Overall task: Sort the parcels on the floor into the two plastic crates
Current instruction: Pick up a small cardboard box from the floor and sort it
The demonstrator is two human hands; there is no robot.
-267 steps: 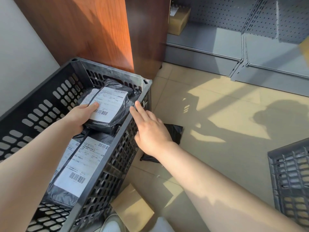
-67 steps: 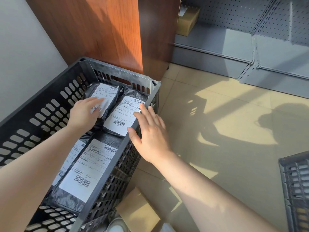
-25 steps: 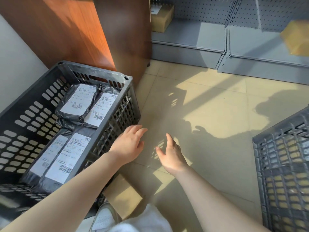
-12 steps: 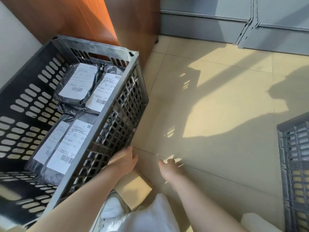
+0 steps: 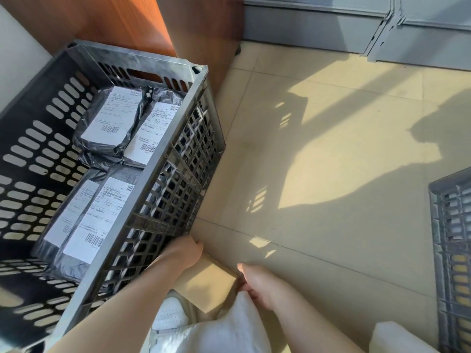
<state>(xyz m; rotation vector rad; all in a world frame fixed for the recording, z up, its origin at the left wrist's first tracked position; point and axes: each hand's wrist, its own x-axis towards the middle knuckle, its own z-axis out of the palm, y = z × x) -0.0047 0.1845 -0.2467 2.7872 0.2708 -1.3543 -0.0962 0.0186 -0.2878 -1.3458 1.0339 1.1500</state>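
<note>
Both forearms stretched down toward the floor, just in front of the white trousers (image 5: 216, 335) and a white shoe (image 5: 169, 314). Left hand (image 5: 187, 252) at the far left corner of the box (image 5: 207, 284), wrist bent, fingers curled down over that edge, tips hidden behind it. Right hand (image 5: 257, 280) at the right side of the box, thumb pointing up, other fingers bent against the side and partly hidden; cannot tell how firm the hold is. Box brown, cardboard, lying flat on the tiles (image 5: 318, 238), touching or just beside the near crate wall.

On the left, big dark crate (image 5: 163, 159) with slotted walls, standing against a wooden cabinet (image 5: 142, 24). Inside, four black bags with white labels, all face up: near pair side by side, one bag (image 5: 100, 220) on the right and one bag (image 5: 67, 212) on the left partly under it; far pair behind, left bag (image 5: 112, 118) lying a little over the right bag (image 5: 155, 131).

At the right edge, second crate (image 5: 451, 240), only part in view, something yellowish seen through the wall slots, contents not clear.

Farthest, grey shelf base (image 5: 331, 29) along the wall.
</note>
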